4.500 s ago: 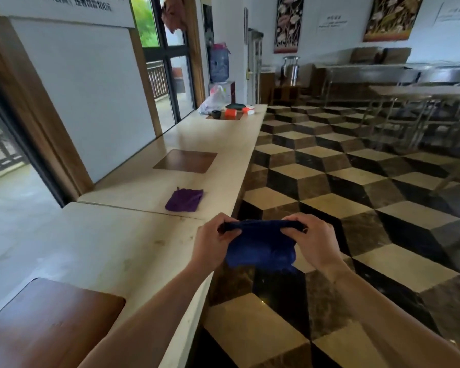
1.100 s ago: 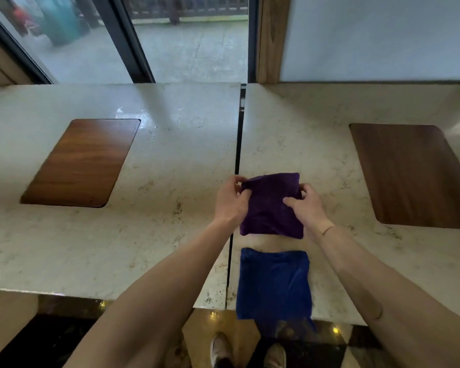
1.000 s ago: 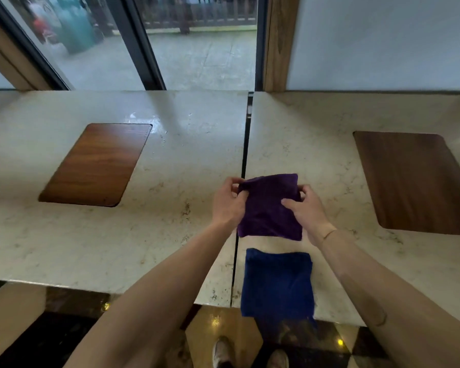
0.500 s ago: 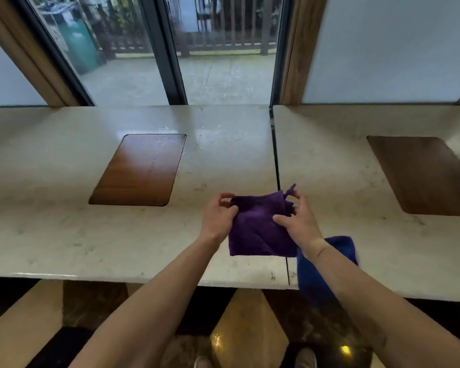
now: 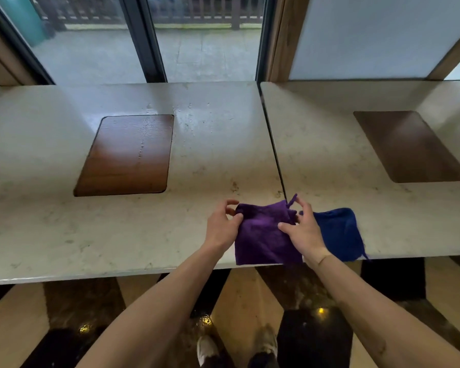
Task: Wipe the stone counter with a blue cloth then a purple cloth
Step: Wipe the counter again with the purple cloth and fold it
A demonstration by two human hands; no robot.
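A purple cloth hangs between my two hands just above the front edge of the pale stone counter. My left hand pinches its upper left corner. My right hand grips its upper right part, where a loose thread sticks up. To the right of the purple one, a folded blue cloth lies flat on the counter at the front edge, partly behind my right hand.
A dark seam splits the counter into two slabs. A wooden inlay sits in the left slab, another wooden inlay in the right. Windows and a wooden post stand behind. Patterned floor and my shoes show below.
Earlier both hands held the blue cloth; it now lies on the counter. Within the last second the view shifted left and the purple cloth came toward the front edge, left of the blue one.
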